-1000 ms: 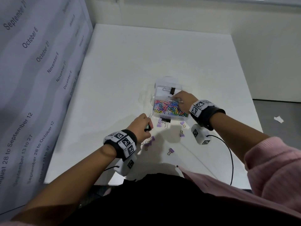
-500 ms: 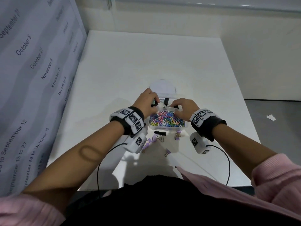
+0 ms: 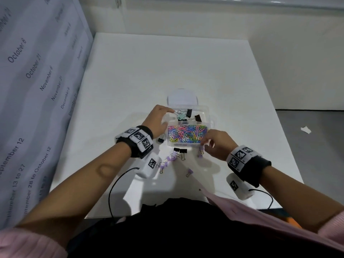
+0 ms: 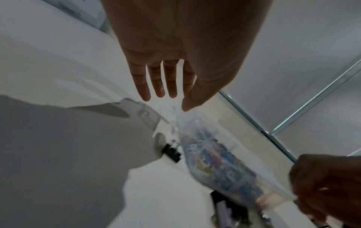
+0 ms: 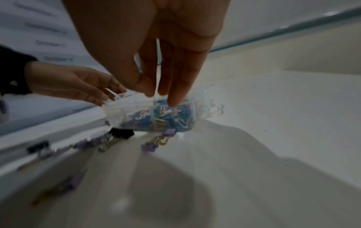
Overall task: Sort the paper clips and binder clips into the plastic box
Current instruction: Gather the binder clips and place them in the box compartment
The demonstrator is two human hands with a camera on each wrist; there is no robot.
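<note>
A clear plastic box (image 3: 210, 121) stands mid-table. Its near compartment is full of coloured paper clips (image 3: 187, 135). The far compartment holds a green binder clip (image 3: 181, 115), a black one (image 3: 189, 113) and a dark one (image 3: 198, 118). My left hand (image 3: 160, 118) hovers at the box's left side, fingers straight and empty (image 4: 166, 92). My right hand (image 3: 214, 144) is at the near right corner, fingertips (image 5: 173, 101) just above the box (image 5: 156, 117), holding nothing. Loose purple binder clips (image 3: 201, 153) (image 5: 156, 141) and black binder clips (image 3: 179, 151) lie in front of the box.
The box's white lid (image 3: 181, 98) lies open behind it. More purple clips (image 3: 167, 161) lie near my left wrist, and one (image 3: 189, 172) lies nearer me. Another black clip (image 3: 160, 140) (image 4: 171, 152) sits left of the box. A printed calendar sheet (image 3: 28, 71) walls off the left side.
My left hand carried the green binder clip to the far compartment and let it go there. My right hand drew back from that compartment to the box's near right corner.
</note>
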